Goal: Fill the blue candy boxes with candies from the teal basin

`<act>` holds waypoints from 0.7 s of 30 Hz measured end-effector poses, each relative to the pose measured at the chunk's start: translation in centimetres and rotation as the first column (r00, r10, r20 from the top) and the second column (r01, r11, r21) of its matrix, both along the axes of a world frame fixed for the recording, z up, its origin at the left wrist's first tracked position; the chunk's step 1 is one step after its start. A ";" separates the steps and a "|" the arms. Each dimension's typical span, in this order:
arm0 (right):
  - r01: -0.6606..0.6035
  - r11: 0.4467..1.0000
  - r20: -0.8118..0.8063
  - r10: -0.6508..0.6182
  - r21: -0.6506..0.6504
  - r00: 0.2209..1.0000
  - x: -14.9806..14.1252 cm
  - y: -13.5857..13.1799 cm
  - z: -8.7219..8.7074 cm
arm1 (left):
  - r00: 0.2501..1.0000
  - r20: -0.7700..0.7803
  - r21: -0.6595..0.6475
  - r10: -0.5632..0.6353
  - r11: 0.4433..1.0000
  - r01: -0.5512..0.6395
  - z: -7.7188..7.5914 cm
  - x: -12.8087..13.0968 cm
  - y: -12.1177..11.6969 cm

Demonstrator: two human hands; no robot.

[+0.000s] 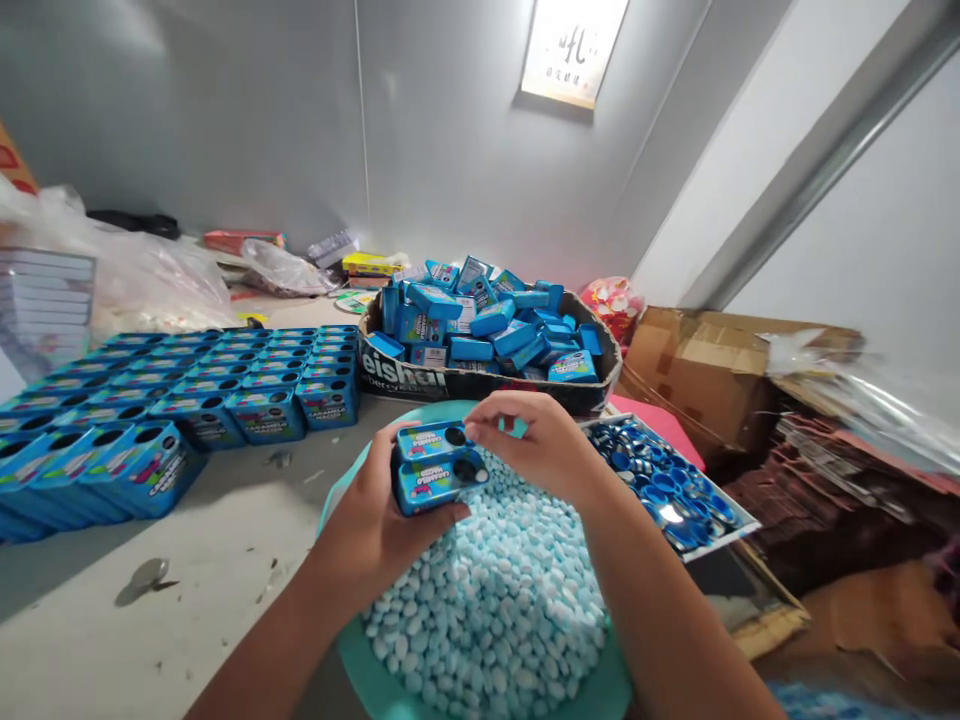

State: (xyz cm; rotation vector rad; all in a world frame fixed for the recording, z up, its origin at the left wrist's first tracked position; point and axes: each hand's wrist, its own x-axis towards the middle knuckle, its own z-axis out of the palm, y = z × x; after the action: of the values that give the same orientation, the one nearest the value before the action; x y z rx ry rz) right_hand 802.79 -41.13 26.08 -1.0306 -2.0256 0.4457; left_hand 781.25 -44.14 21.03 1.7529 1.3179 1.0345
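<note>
My left hand (pixel 375 520) grips two small blue boxes (pixel 433 468), stacked one on the other, each with a round hole in its top. My right hand (pixel 541 440) hovers just right of the boxes with fingers pinched together at the upper box's hole; whatever it pinches is too small to make out. Both hands are above a teal basin (pixel 352 655) heaped with pale blue and white candy pills (pixel 495 590).
Rows of upright blue boxes (pixel 187 385) cover the table at left. A cardboard tray (pixel 420 378) piled with more blue boxes stands behind the basin. A white tray of blue round caps (pixel 667 480) lies at right. Cardboard cartons (pixel 712 370) and plastic bags crowd the right side.
</note>
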 end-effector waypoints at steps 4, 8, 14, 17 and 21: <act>-0.191 0.974 0.029 0.196 -0.124 0.980 1.2 -1.0 0.2 | 1.000 0.000 0.022 0.008 1.000 -0.008 0.1 0.1 0.1; -0.183 0.975 0.035 0.189 -0.128 0.981 1.5 -1.1 0.2 | 0.999 0.000 0.047 -0.043 0.998 0.043 1.0 0.1 0.4; -0.112 0.993 -0.009 0.112 0.048 0.994 0.5 -2.0 0.6 | 0.981 0.170 0.056 -0.096 0.995 0.088 2.4 1.5 2.0; 0.024 0.993 -0.038 -0.020 0.113 0.999 0.9 -3.4 -0.7 | 0.994 0.094 0.096 -0.059 0.994 0.050 1.6 2.0 2.9; 0.341 0.938 0.013 -0.342 0.060 0.940 3.7 -4.8 -2.6 | 0.993 0.011 0.108 -0.114 0.988 0.112 0.3 1.0 2.9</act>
State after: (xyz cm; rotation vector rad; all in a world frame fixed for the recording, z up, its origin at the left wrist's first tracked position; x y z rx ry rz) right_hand 806.44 -45.95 23.45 -1.3261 -1.8168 0.1915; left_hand 782.25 -41.24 21.36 1.8716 1.1575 1.0703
